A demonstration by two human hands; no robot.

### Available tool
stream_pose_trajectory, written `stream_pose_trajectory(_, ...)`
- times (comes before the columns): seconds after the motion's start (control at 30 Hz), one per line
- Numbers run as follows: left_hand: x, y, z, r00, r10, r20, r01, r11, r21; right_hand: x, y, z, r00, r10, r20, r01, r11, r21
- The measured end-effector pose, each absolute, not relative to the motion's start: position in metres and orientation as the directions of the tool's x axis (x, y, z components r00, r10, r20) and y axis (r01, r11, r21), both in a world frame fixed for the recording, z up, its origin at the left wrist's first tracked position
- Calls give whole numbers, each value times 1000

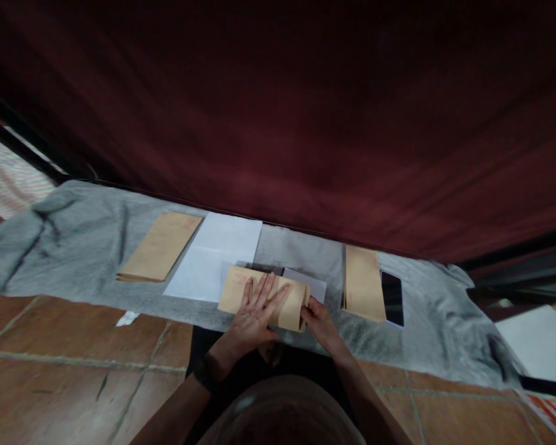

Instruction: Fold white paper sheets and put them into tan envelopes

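A brown paper envelope [234,292] with small red print lies crosswise in front of me on the grey cloth. My left hand [256,314] rests flat on it, fingers spread. At the envelope's right end, which gapes a little, my right hand [315,318] has its fingers closed on the edge; the fingertips are partly hidden. From behind the envelope a folded white paper [315,285] sticks out. Left of my hands lie white paper sheets [217,247] with a crease across them, partly under the envelope's left end.
Brown envelopes [160,247] are stacked at the left, and more brown envelopes [364,284] lie at the right beside a dark-screened phone [393,298]. The grey cloth [92,247] covers the narrow surface. Behind it hangs a dark red curtain [278,136]. A white scrap [128,318] lies near the front edge.
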State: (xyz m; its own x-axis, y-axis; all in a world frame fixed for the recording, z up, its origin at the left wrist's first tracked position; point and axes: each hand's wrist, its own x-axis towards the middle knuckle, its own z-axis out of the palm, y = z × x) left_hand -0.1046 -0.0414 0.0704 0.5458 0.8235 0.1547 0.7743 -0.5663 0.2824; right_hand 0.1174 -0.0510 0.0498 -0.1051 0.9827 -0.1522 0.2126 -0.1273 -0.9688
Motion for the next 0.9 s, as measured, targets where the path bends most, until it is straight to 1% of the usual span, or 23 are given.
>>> stream_pose_trajectory(0.17, -112, -26, 69, 580, 814, 39, 766, -561, 314, 118, -53, 55, -132, 979, -153, 213, -122, -969)
stream_pose_trajectory(0.27, -113, -23, 64, 603, 798, 4, 749, -567, 344, 119, -55, 56, -136, 977, -162, 249, -125, -960)
stream_pose_trajectory(0.4, -114, -21, 61, 606, 795, 20, 735, -569, 370, 121, -56, 50, -120, 978, -172, 265, -135, -955)
stream_pose_trajectory(0.73, -111, -22, 69, 586, 803, 103, 727, -578, 371, 126, -58, 29, 34, 989, -147, 349, -149, -925)
stream_pose_trajectory(0.83, -108, -22, 69, 583, 804, 120, 723, -580, 375, 128, -60, 30, 60, 993, -106, 422, -122, -898)
stream_pose_trajectory(0.9, -106, -23, 69, 582, 804, 125, 724, -582, 371, 130, -62, 33, 77, 997, -16, 540, -55, -840)
